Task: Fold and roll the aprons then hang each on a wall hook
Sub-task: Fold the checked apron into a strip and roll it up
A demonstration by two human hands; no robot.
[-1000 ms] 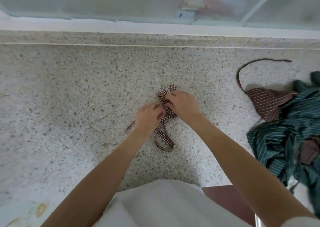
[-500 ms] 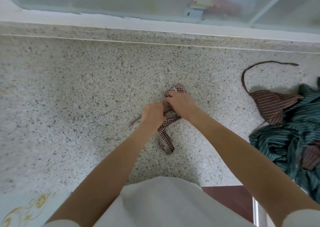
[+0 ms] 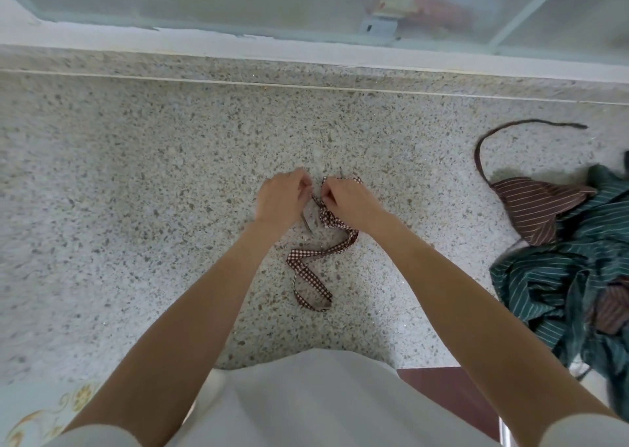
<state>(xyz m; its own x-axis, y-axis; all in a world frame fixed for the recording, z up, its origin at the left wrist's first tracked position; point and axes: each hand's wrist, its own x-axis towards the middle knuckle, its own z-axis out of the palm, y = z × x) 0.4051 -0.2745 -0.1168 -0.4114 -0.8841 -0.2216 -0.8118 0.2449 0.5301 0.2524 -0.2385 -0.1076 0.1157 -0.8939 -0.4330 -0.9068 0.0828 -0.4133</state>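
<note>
— Where is the checked apron?

— Near the middle of the speckled stone surface, bunched into a small bundle right between the two hands. Its checked strap trails from the bundle toward the person, folding back on itself in a loop that lies flat on the stone.

— And the hands?

— The right hand has its fingers curled down onto the far end of the bundle, pinching the fabric; a bit of checked cloth shows just past the knuckles. The left hand sits just beside it, fingers curled and pinching a thin strip that runs back under the hand — whether that strip is a strap end or a fold edge, I cannot tell.

— Anything else on the surface?

— At the right edge, well apart from the hands, a green striped apron lies in a crumpled heap with a brown striped apron partly on top of it. A dark strap arcs away from the brown one across the stone.
</note>
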